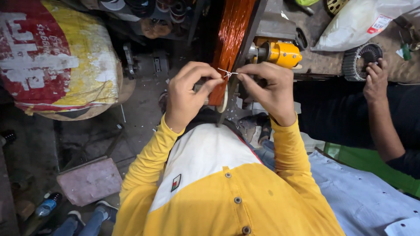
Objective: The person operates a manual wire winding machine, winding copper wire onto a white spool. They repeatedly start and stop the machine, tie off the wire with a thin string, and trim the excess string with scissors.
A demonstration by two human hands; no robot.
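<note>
Dim workshop, soft overhead light, dark shadowed floor, sharp centre, wide-angle stretching at edges, slight glare on copper coil [230, 39]

Yellow motor [283, 53] just behind the hands; open floor [140, 109] leftward

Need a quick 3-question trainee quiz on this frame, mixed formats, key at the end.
1. True or false: both of the person's hands pinch the thin white thread at the band of copper-coloured wire.
2. Multiple choice: what lies just right of the wire band, above the right hand? A) a yellow motor-like tool B) a blue bottle C) a pink block
3. Fill in: the co-worker's hand at far right rests against a round, slotted ______ part.

Key: 1 true, the left hand pinches it too. 2 A. 3 metal.
</note>
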